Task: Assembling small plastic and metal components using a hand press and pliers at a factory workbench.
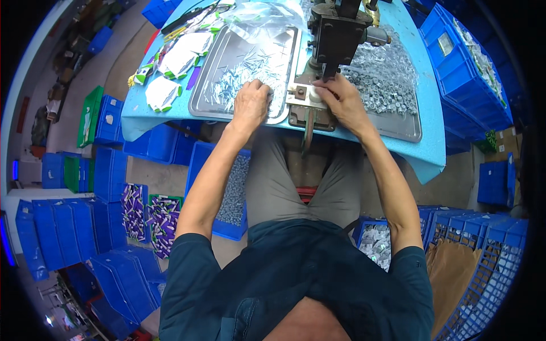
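Note:
My left hand (250, 102) rests on the metal tray (207, 94), fingers curled over a scatter of thin metal pins (250, 68); whether it grips any is hidden. My right hand (338, 96) sits at the base of the dark press machine (336, 34), fingertips pinched at a small part under the press head, beside the press's base plate (304, 96). A heap of small silvery parts (384, 74) lies on a second tray (406, 128) to the right of the press.
The table has a light blue cover (424, 153). White packets with green edges (179, 57) and a clear plastic bag (261, 14) lie at its back left. Blue crates (472, 68) surround the seat; one under the table (233, 193) holds grey parts, others (133, 210) purple pieces.

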Demonstrator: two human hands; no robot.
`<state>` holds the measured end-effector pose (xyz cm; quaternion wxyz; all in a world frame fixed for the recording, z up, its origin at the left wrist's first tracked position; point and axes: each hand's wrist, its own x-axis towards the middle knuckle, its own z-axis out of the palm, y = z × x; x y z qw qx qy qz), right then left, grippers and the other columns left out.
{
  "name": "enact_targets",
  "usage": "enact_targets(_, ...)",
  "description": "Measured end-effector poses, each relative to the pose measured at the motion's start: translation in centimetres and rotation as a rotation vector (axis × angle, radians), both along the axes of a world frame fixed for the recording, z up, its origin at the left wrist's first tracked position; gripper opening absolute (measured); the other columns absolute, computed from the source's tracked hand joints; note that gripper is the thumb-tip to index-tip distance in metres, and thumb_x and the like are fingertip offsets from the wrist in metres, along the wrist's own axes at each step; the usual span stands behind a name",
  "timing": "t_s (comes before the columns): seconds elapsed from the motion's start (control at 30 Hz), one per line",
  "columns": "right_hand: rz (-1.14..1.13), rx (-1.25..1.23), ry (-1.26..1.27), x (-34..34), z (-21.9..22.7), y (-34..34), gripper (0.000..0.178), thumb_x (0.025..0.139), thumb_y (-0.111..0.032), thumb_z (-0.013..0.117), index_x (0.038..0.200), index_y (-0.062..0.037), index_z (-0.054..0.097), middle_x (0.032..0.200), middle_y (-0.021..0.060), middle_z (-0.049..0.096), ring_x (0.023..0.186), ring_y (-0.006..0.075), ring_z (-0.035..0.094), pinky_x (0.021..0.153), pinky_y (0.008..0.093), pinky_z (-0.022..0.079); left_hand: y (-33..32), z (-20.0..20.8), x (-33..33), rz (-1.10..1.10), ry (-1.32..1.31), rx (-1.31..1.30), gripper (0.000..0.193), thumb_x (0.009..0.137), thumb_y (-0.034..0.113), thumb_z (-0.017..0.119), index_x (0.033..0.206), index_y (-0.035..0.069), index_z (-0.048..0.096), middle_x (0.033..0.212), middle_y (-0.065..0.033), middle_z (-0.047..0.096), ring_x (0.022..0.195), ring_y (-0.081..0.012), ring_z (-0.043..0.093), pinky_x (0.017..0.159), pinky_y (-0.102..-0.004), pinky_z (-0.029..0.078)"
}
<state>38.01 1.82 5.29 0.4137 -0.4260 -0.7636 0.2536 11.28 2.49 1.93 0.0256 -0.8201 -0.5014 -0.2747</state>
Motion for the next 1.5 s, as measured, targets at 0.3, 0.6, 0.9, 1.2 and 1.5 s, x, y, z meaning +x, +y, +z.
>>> enact_targets(0.3, -0.046, 0.048, -0.054, -0.7, -0.9, -0.2, 0.027, 0.094, -0.022, 0.062, 0.114, -0.0046, 0.07, 0.104, 0.0172, 0.062, 0.096, 0.0348, 0.061, 0.085, 0.0405, 0.048, 0.8, 0.9, -0.5, 0.043, -0.07, -0.24, 0.011, 0.086, 0.015, 0.067, 0.09, 0.004, 0.068, 0.089, -0.0154, 0.065, 0.087, -0.0353, 0.064, 0.077, -0.0436, 0.052)
enact_targets(0.6, -0.056, -0.148, 0.053, -0.5, -0.8, -0.6, 0.026, 0.094, -0.021, 0.063, 0.111, -0.0028, 0.069, 0.104, 0.0152, 0.065, 0.093, 0.0295, 0.064, 0.079, 0.0369, 0.05, 0.3, 1.4, -2.1, 0.044, -0.836, -0.608, 0.022, 0.092, 0.016, 0.068, 0.106, -0.001, 0.072, 0.085, -0.006, 0.072, 0.077, -0.0125, 0.066, 0.07, -0.0267, 0.052)
enact_targets(0.9, 0.069, -0.332, 0.503, -4.6, 0.8, -6.2, 0.025, 0.095, -0.015, 0.066, 0.117, -0.0022, 0.068, 0.09, 0.0032, 0.068, 0.078, 0.007, 0.061, 0.069, 0.0212, 0.049, -6.9, 6.5, 2.0, -0.39, -1.213, -1.168, 0.038, 0.092, 0.012, 0.067, 0.125, -0.001, 0.058, 0.089, -0.0033, 0.063, 0.077, -0.0089, 0.058, 0.07, -0.0211, 0.047)
enact_targets(1.2, 0.035, -0.487, 0.564, -2.1, 1.7, -7.4, 0.016, 0.093, -0.011, 0.069, 0.104, -0.0011, 0.073, 0.085, 0.004, 0.07, 0.071, 0.0055, 0.061, 0.062, 0.0188, 0.048, -9.7, 6.2, 2.0, -0.618, -1.473, -1.426, 0.065, 0.09, 0.013, 0.07, 0.145, -0.005, 0.041, 0.091, -0.006, 0.061, 0.079, -0.0112, 0.057, 0.072, -0.0236, 0.048)
enact_targets(1.5, -0.104, -0.333, 0.435, -1.3, 4.8, -9.3, 0.019, 0.093, -0.012, 0.068, 0.106, 0.0012, 0.071, 0.082, 0.0018, 0.069, 0.073, 0.0054, 0.061, 0.066, 0.0202, 0.048, -11.6, 8.4, 3.4, -0.367, -1.688, -0.874, 0.035, 0.092, 0.003, 0.065, 0.125, -0.004, 0.054, 0.117, -0.0223, 0.067, 0.107, -0.0224, 0.066, 0.099, -0.0355, 0.051)
